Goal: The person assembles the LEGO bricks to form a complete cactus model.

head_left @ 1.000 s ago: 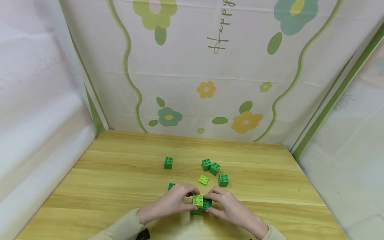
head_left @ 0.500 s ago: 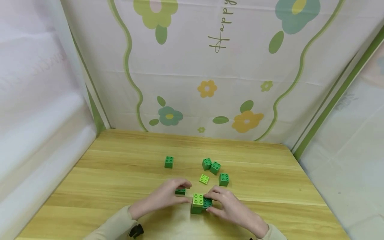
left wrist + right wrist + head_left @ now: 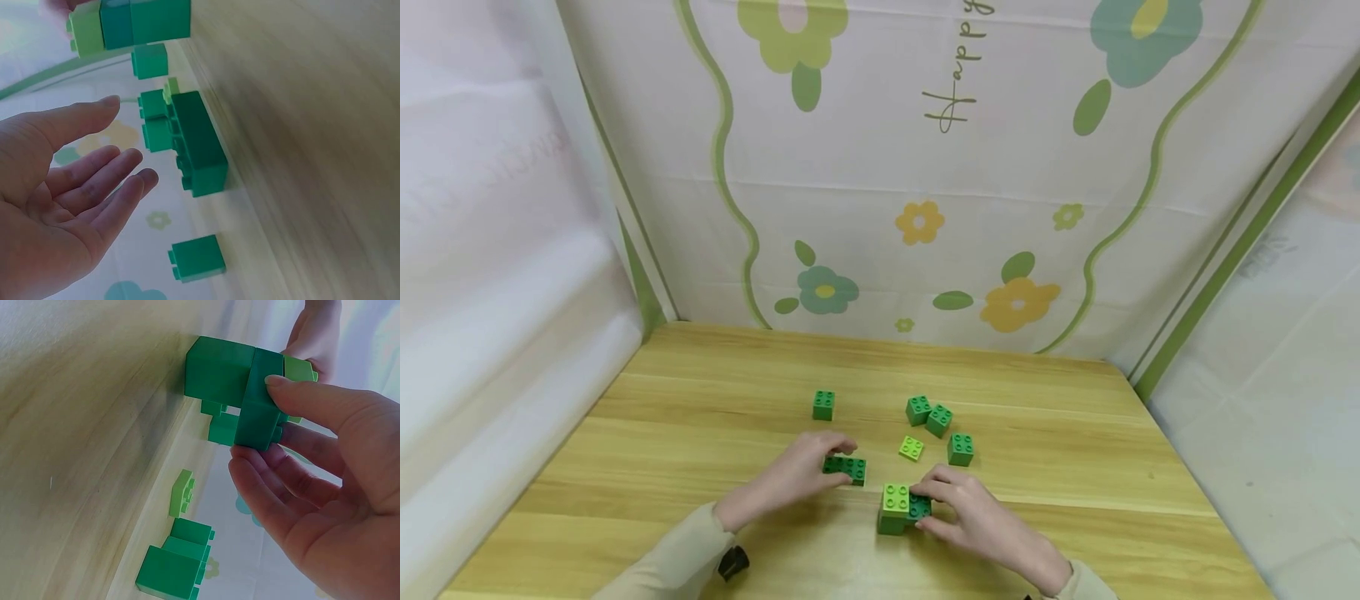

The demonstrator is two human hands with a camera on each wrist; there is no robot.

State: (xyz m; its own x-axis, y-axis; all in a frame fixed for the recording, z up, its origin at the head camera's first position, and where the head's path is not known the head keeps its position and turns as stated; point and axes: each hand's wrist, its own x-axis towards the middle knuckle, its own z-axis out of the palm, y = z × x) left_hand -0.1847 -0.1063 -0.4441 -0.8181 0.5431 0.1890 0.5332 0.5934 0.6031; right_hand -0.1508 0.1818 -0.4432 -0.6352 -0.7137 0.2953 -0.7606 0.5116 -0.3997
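A small stack stands near the front middle. Its base is a green building brick (image 3: 219, 369), crossed by a longer dark green brick (image 3: 257, 406) that juts out to the right, with a lime brick (image 3: 896, 498) on top. My right hand (image 3: 966, 510) pinches the jutting end of the longer brick between thumb and fingers. Left of the stack, a long dark green brick (image 3: 203, 147) lies studs up on the table. Over it hovers my left hand (image 3: 805, 468), thumb and fingers spread apart; the left wrist view shows a gap between fingertips and brick.
Beyond the hands, two green bricks (image 3: 939, 420) sit side by side, with another green brick (image 3: 960, 450) to their right. A flat lime brick (image 3: 912, 448) lies nearer. One green brick (image 3: 823, 406) stands at the back left. Printed cloth walls (image 3: 850, 167) enclose the wooden table (image 3: 700, 417).
My left hand has let go of the stack and moved left to the long dark green brick. The right hand keeps its grip on the stack, which stays in place.
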